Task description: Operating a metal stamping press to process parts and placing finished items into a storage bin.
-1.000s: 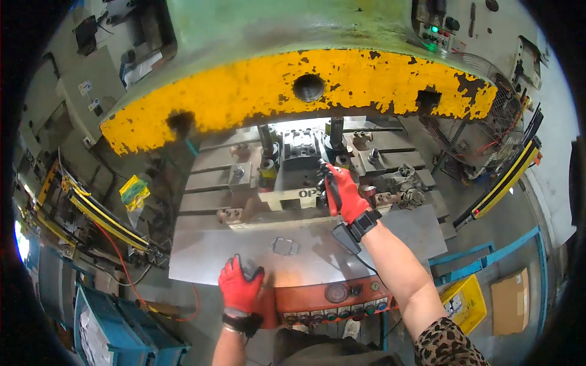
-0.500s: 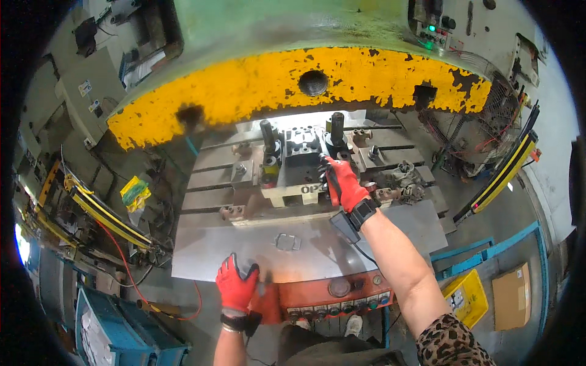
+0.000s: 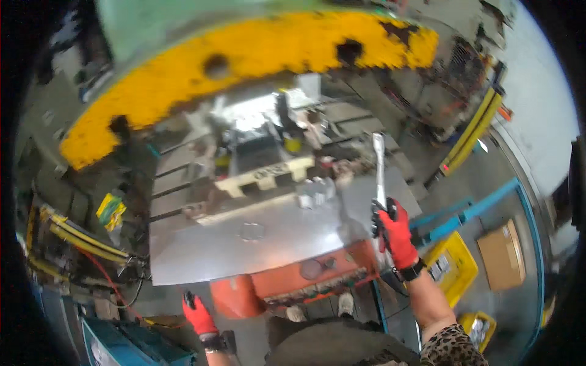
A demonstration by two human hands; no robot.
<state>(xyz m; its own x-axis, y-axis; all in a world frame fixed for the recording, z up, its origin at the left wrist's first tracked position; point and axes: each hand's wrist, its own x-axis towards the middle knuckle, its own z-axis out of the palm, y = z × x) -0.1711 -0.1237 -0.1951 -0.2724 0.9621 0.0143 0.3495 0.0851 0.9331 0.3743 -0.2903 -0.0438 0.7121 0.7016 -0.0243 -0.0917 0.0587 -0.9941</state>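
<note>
My right hand (image 3: 395, 233), in a red glove, is shut on the lower end of a long metal hand tool (image 3: 379, 160). The tool points up over the right edge of the steel table plate (image 3: 201, 253) of a press. A small flat metal blank (image 3: 251, 232) lies on the plate, and a shinier, blurred piece (image 3: 314, 194) sits in front of the die set (image 3: 264, 155). My left hand (image 3: 198, 315), also in a red glove, hangs below the plate's front edge, touching nothing, with nothing seen in it.
The press's chipped yellow ram front (image 3: 244, 64) overhangs the die. An orange control box (image 3: 305, 274) with buttons sits under the plate. To the right stand a yellow bin (image 3: 455, 265) and a cardboard box (image 3: 503, 256). A blue bin (image 3: 116, 349) is lower left, and yellow guard bars (image 3: 470, 131) stand at the right.
My right hand has drawn back from the die to the plate's right edge with the tool. My left hand has left the plate's front edge and dropped lower. The view has swung and tilted.
</note>
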